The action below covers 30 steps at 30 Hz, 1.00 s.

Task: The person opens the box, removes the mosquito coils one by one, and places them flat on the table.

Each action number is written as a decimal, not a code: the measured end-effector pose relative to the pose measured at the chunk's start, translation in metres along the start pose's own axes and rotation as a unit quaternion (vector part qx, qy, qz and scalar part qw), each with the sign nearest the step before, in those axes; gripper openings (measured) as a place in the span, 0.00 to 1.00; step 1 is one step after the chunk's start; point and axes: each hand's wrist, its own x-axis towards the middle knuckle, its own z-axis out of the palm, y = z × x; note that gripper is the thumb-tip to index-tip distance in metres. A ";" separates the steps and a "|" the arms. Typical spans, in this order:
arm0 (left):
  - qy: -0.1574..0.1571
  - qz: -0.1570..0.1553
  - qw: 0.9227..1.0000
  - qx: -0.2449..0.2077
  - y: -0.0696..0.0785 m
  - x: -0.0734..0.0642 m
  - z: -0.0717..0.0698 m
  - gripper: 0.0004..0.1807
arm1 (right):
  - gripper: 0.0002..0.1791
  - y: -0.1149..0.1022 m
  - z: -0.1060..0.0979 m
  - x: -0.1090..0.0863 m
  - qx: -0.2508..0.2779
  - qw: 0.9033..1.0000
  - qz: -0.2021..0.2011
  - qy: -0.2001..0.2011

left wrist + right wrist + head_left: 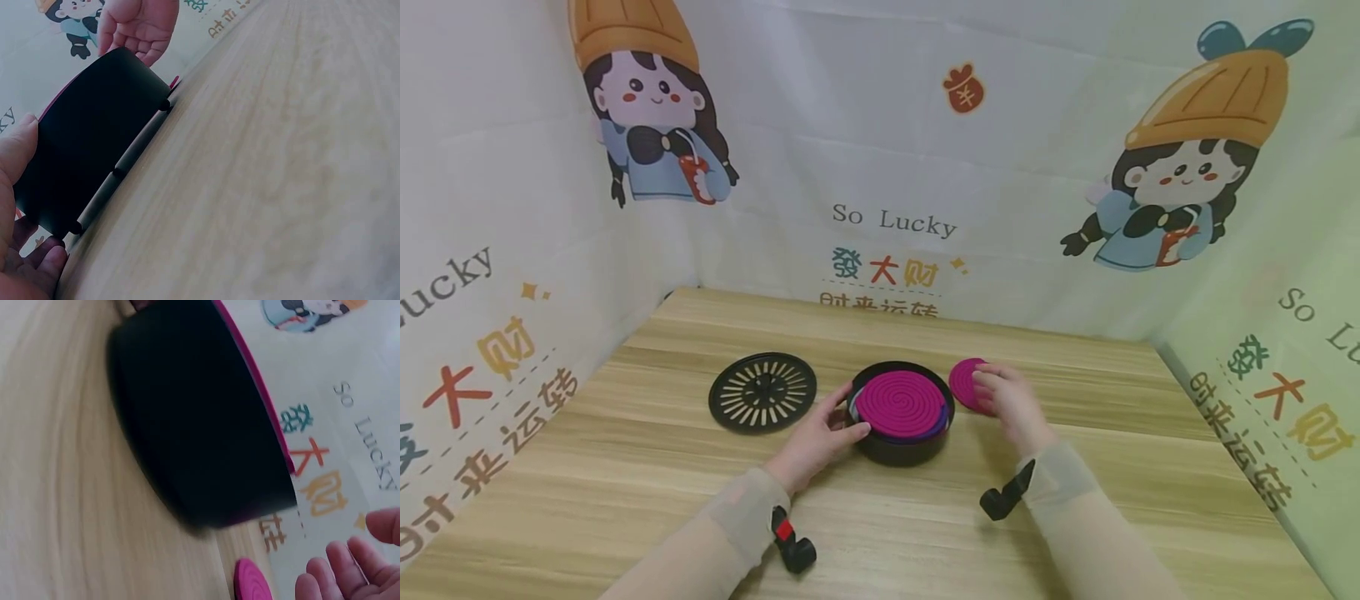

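Note:
A round black box (pixel 901 450) stands on the table with small feet under it. On top lies a large magenta spiral disc (pixel 901 403), with blue and pale edges showing beneath. My left hand (pixel 816 437) grips the box's left side, the thumb at the rim and fingers around the far side and base. To the right of the box, a second magenta spiral disc (pixel 964 383) lies on the table. My right hand (pixel 1009 404) is at this disc and overlaps it in the head view. In the right wrist view its fingers are loosely bent and hold nothing.
A black round slotted lid (pixel 763 392) lies flat to the left of the box. The wooden table (pixel 880 533) ends at printed cloth walls (pixel 1022 175) at the back and both sides. A black wrist camera (pixel 1000 500) hangs beneath the right wrist.

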 end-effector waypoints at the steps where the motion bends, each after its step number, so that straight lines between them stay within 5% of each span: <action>1: 0.000 -0.001 1.000 -0.003 0.000 0.000 0.000 0.44 | 0.21 0.001 0.003 0.000 -0.003 1.000 -0.005 -0.009; 12: 0.005 -0.006 1.000 -0.014 0.000 0.000 0.002 0.44 | 0.19 0.010 0.033 -0.003 -0.042 0.998 -0.019 -0.039; 17: 0.005 -0.005 1.000 -0.010 0.001 0.000 0.002 0.44 | 0.19 0.014 0.042 -0.003 -0.021 0.999 -0.004 -0.046; 30: 0.006 -0.004 1.000 -0.006 0.001 0.000 0.002 0.44 | 0.25 0.016 0.049 -0.003 -0.056 0.997 0.008 -0.054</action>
